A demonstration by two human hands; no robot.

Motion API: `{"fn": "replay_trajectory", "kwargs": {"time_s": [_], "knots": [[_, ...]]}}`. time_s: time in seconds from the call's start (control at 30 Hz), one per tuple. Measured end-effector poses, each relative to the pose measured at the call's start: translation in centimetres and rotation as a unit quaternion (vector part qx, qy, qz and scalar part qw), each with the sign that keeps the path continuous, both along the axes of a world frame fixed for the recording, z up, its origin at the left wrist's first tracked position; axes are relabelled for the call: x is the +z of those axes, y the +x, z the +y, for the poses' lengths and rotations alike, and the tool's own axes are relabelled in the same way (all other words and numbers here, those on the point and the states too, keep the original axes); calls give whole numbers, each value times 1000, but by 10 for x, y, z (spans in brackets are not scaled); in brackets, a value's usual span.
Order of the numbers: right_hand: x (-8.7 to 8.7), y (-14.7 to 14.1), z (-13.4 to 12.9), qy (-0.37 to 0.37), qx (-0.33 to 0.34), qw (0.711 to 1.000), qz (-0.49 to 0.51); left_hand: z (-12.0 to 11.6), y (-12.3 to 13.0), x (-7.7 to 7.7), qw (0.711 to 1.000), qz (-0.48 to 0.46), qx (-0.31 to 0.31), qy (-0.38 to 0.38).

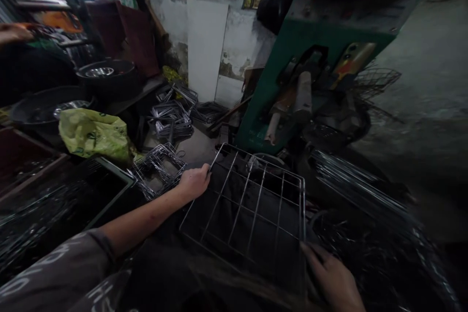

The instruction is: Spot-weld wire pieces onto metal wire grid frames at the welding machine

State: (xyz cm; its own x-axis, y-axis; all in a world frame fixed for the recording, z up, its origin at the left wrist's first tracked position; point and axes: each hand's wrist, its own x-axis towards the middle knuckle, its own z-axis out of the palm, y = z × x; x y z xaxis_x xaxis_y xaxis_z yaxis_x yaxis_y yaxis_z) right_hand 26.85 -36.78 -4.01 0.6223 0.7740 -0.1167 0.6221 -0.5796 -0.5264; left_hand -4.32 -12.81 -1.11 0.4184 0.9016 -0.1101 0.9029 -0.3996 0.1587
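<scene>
A rectangular wire rack point(259, 196), made of thin metal rods in an open grid, lies tilted over my lap. My left hand point(194, 183) is closed around its left side rod, near the far corner. At the rack's right side, my right hand point(334, 275) pinches the edge rod between thumb and fingers; it is slightly blurred. Dark cloth shows through the grid. A stack of bent wire frames point(157, 168) lies just beyond my left forearm. In front of the rack stands a green machine point(256, 112) with two protruding cylindrical arms.
More wire frames point(171, 119) are piled on the floor by the wall. A yellow-green sack point(93, 131) lies at left, near black tubs point(106, 80). Bundled metal rods point(360, 180) are at right. Another person's hand point(14, 34) shows at the far left.
</scene>
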Motion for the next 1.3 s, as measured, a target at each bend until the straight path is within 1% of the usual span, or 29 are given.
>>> {"fn": "replay_trajectory", "kwargs": {"time_s": [0.07, 0.13, 0.23, 0.3, 0.37, 0.43, 0.47, 0.53, 0.67, 0.73, 0.8, 0.87, 0.9, 0.93, 0.97, 1.03, 1.07, 1.1, 1.13, 1.17, 1.2, 1.27, 1.3], "knots": [[2, 5, 16, 13, -34, 998, 49, -1, 0, -1, 1000, -3, 4, 2], [2, 11, 33, 51, -65, 993, 87, -1, -1, -2, 1000, -4, 7, 0], [-8, 26, 57, 122, -81, 983, 114, 0, -1, -2, 1000, -2, 8, -3], [-19, 37, 72, 155, -81, 969, 172, 1, -2, -2, 1000, 2, 10, 1], [-29, 44, 84, 174, -61, 948, 261, 2, -2, -2, 1000, 6, 13, 3], [-35, 45, 93, 200, -37, 925, 322, 3, -3, -4, 1000, 8, 12, 3], [-36, 43, 97, 215, -33, 917, 333, 4, -3, -5, 1000, 8, 11, 4], [-36, 37, 104, 238, -39, 913, 329, 5, -4, -8, 1000, 10, 11, 6], [-27, 23, 108, 261, -58, 919, 288, 9, -12, -15, 1000, -6, 12, 21], [-18, 18, 101, 278, -65, 923, 259, 17, -17, -16, 997, -71, 3, 23], [-3, 11, 89, 294, -66, 925, 230, 30, -20, -13, 983, -183, -9, 20], [18, 4, 74, 307, -53, 929, 199, 45, -16, -8, 951, -307, -16, -5], [30, 0, 65, 314, -45, 931, 183, 51, -11, -5, 930, -366, -17, -43], [41, -4, 56, 316, -35, 933, 171, 56, -4, -1, 901, -422, -16, -98], [51, -8, 47, 314, -24, 935, 165, 58, 3, 1, 863, -477, -17, -166], [63, -17, 30, 295, -1, 936, 193, 58, 18, 6, 766, -567, -24, -303], [64, -21, 21, 278, 12, 932, 231, 55, 24, 7, 720, -597, -27, -354], [62, -27, 13, 261, 19, 924, 279, 51, 27, 9, 682, -617, -27, -392], [57, -33, 6, 249, 18, 912, 327, 47, 29, 10, 654, -629, -27, -420], [51, -39, 1, 245, 7, 898, 365, 43, 29, 12, 635, -630, -24, -446], [44, -43, -4, 245, -9, 888, 390, 39, 28, 14, 623, -626, -19, -469], [30, -47, -10, 248, -33, 880, 403, 34, 24, 18, 610, -609, -2, -507], [24, -44, -12, 241, -30, 880, 407, 33, 22, 19, 607, -602, 8, -519]]}}
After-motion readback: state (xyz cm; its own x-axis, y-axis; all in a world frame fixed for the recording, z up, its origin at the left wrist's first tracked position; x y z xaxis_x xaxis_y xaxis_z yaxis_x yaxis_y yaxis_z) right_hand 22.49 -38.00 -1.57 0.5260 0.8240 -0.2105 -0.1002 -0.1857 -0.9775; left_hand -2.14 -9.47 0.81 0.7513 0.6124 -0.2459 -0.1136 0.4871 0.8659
